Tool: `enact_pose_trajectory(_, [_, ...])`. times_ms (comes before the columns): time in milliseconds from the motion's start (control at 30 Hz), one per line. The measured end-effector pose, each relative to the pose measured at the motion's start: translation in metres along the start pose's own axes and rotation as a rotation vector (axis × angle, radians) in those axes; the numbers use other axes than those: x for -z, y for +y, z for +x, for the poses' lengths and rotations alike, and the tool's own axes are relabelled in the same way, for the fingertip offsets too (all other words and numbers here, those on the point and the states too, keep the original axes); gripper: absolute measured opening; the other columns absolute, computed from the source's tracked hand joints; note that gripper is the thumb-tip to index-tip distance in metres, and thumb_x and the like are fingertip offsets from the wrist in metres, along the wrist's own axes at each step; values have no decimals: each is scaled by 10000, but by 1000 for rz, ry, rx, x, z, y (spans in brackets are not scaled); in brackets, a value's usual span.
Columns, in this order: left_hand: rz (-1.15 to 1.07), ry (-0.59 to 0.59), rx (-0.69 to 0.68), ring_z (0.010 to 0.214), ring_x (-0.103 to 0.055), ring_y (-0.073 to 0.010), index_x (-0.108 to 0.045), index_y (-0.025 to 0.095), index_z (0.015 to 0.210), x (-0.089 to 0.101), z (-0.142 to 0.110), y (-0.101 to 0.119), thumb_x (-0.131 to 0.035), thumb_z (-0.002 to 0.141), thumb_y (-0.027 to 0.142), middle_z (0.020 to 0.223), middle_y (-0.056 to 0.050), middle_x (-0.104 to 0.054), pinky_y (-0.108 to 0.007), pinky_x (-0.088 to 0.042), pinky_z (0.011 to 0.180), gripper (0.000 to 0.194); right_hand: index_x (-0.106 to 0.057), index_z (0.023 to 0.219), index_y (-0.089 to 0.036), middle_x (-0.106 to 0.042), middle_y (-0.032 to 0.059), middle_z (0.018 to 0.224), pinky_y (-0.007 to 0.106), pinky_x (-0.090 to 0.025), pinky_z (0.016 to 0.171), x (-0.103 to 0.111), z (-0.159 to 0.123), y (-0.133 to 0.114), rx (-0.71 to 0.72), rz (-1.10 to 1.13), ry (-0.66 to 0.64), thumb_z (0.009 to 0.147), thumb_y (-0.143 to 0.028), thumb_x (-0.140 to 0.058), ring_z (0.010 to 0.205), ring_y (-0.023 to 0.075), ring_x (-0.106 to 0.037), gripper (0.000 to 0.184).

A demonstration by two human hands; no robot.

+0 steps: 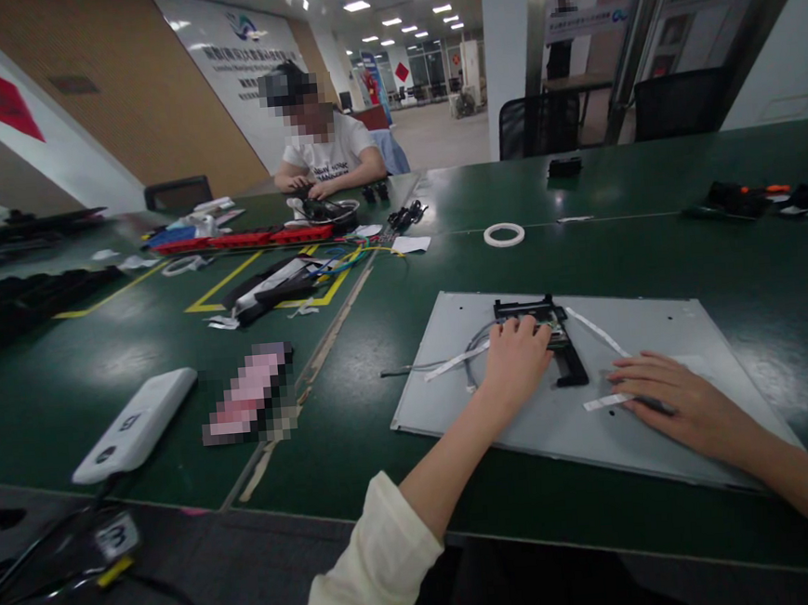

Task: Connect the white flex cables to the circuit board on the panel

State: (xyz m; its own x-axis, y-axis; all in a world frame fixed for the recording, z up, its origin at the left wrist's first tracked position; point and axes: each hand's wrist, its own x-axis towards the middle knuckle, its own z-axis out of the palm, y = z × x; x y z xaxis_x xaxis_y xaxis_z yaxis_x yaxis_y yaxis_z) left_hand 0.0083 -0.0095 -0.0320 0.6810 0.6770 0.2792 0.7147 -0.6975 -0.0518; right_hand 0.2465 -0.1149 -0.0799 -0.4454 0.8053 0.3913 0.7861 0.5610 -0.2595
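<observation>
A flat light-grey panel (439, 393) lies at the table's front edge. On it sits a black plastic frame (571, 364) with a partly covered circuit board inside. My left hand (516, 354) reaches over this frame, its bent fingers on it and the thumb hidden. A grey cable (474, 348) loops out beside that hand, next to a white strip (451, 362). To the right, my right hand (684, 402) rests low on the panel with its fingers stretched out. One white strip (604, 402) pokes out by its thumb, and another strip (595, 329) runs from the frame toward its fingertips. Something small and dark shows under the index finger.
A roll of white tape (503, 235) lies beyond the panel. To the left are a white power bank-like device (138, 426), a blurred-out pink object (250, 394) and a black-and-white bundle (273, 289). Another person (329, 150) sits across the green table (357, 418).
</observation>
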Motion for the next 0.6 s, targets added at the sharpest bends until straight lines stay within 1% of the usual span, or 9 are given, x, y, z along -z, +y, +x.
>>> enact_pose_trajectory(200, [-9,-15,-8,994,-491,-237,-528,209,1071,1,0,0,-481,881,308,1074,-65,-535,-376,-392,801,219,-618,1097,-285,-625,5,1141,514,-361,1032,2,1,-1,-32,18,29,847,-287,-524,1140,219,-532,267])
enact_pose_trajectory(333, [-17,-3,5,996,-491,-236,-532,209,1066,0,0,0,-494,876,303,1071,-61,-538,-373,-392,803,216,-624,1037,-265,-631,8,1104,475,-382,1026,4,0,-2,-83,14,61,848,-298,-529,1127,215,-534,215])
enact_pose_trajectory(400, [-22,6,2,992,-492,-235,-533,210,1066,0,0,0,-494,874,304,1071,-57,-538,-372,-394,799,217,-614,1042,-253,-625,17,1112,447,-418,994,4,-2,-2,-133,12,71,864,-303,-502,1106,213,-545,216])
enact_pose_trajectory(500, [-24,2,-3,992,-492,-236,-535,208,1068,1,0,0,-489,876,306,1071,-60,-538,-374,-397,798,220,-599,1049,-245,-631,28,1092,419,-479,904,2,-5,-1,-202,2,110,883,-311,-452,1020,217,-589,232])
enact_pose_trajectory(600, [-26,-13,3,998,-492,-237,-541,205,1061,2,1,0,-495,873,308,1069,-65,-541,-375,-399,803,220,-594,1039,-241,-644,33,1047,392,-498,847,2,-8,-2,-235,-28,165,882,-319,-445,949,219,-617,230])
